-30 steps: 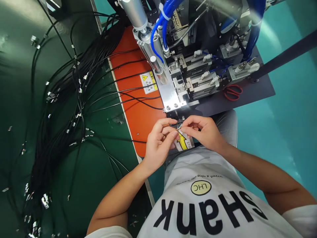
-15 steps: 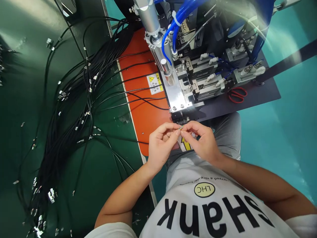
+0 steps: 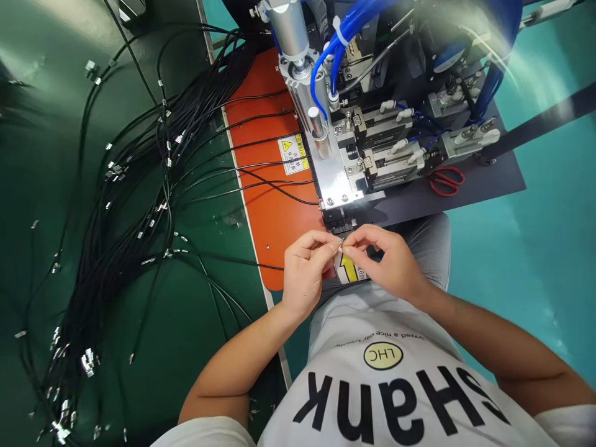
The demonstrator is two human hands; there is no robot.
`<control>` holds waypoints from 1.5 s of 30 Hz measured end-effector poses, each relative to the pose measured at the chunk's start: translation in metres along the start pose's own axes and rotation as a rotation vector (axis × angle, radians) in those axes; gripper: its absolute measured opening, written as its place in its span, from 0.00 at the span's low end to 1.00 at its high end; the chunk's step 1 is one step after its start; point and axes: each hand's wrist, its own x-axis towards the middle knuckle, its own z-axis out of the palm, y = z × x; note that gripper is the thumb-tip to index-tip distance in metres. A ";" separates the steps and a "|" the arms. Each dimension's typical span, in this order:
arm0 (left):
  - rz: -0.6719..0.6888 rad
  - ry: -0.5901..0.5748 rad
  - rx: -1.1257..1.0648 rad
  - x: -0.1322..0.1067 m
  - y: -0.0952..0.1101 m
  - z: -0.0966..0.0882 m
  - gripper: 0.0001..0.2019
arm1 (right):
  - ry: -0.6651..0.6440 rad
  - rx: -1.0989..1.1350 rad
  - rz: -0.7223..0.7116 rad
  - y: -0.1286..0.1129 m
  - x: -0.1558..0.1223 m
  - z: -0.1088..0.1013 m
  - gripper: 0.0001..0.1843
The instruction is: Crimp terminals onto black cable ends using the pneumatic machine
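Note:
My left hand [image 3: 306, 267] and my right hand [image 3: 388, 264] meet fingertip to fingertip in front of my lap, both closed in a pinch. Between the fingertips shows a tiny bit of thin coloured wires [image 3: 341, 242], too small to make out fully. A black cable [image 3: 261, 265] runs from the left and vanishes behind my left hand, which seems to hold its end. Just beyond my fingers stands the front edge of the machine's metal plate [image 3: 336, 189]. A label with a yellow arrow [image 3: 348, 268] lies below the fingertips.
Several black cables with metal ends [image 3: 153, 205] spread over the green table [image 3: 223, 242]. An orange board [image 3: 265, 217] carries cables into the machine. Its upright cylinder [image 3: 291, 34] and blue hoses [image 3: 347, 31] rise ahead. Red-handled scissors [image 3: 447, 180] lie on the dark base plate [image 3: 493, 186].
The view has shifted slightly. My hands stay together in nearly the same place, with the fingertips slightly changed around the thin wires.

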 end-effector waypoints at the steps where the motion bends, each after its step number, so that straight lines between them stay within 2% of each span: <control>1: -0.001 -0.009 0.019 0.000 0.000 0.000 0.05 | -0.008 -0.017 -0.007 -0.001 0.001 -0.004 0.01; 7: -0.004 -0.092 0.223 -0.001 0.003 0.000 0.08 | 0.023 -0.036 -0.070 -0.003 0.003 -0.011 0.03; 11: 0.019 -0.116 0.278 0.001 0.003 0.000 0.09 | -0.020 0.109 0.095 0.003 0.002 -0.008 0.04; 15: -0.041 -0.094 0.273 0.003 0.001 -0.001 0.11 | -0.104 0.326 0.229 0.007 0.002 -0.010 0.08; 45: -0.050 -0.043 0.195 0.002 -0.003 -0.001 0.11 | 0.004 0.373 0.240 0.006 0.001 -0.001 0.07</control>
